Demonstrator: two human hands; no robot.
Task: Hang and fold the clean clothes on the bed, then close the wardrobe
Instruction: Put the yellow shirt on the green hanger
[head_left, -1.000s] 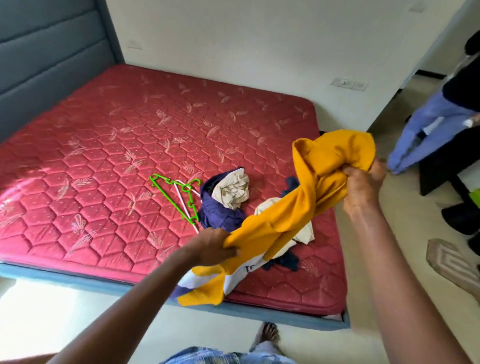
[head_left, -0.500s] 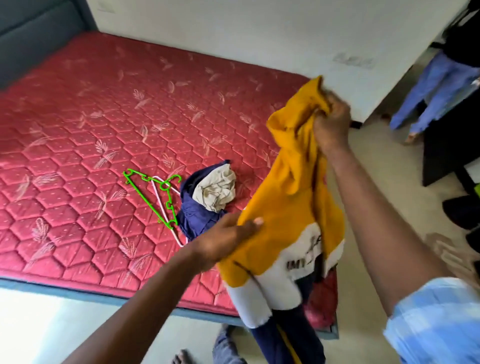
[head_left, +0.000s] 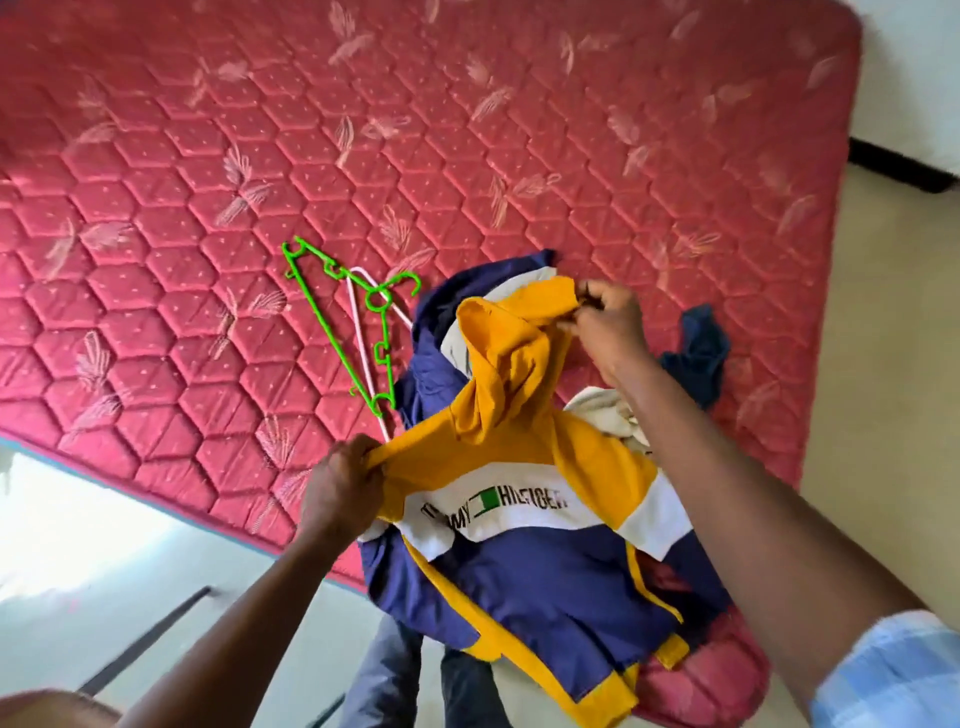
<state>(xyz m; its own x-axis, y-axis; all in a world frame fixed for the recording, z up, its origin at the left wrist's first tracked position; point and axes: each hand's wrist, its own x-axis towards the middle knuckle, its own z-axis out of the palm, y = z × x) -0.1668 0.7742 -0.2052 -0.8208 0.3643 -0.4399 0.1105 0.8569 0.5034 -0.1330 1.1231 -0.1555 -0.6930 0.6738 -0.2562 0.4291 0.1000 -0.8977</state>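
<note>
1. Head view: left hand (head_left: 340, 486) grips the yellow, white and navy hooded top (head_left: 524, 499) at one shoulder; right hand (head_left: 608, 327) pinches its hood.
2. The top hangs over the red quilted mattress (head_left: 208, 156) edge, beside a green plastic hanger (head_left: 337, 322).

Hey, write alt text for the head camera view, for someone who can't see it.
A left hand and a right hand hold a yellow, white and navy hooded sweatshirt over the edge of a red quilted mattress, one gripping its shoulder, the other its hood. A green plastic hanger lies on the mattress beside more crumpled clothes.
</note>
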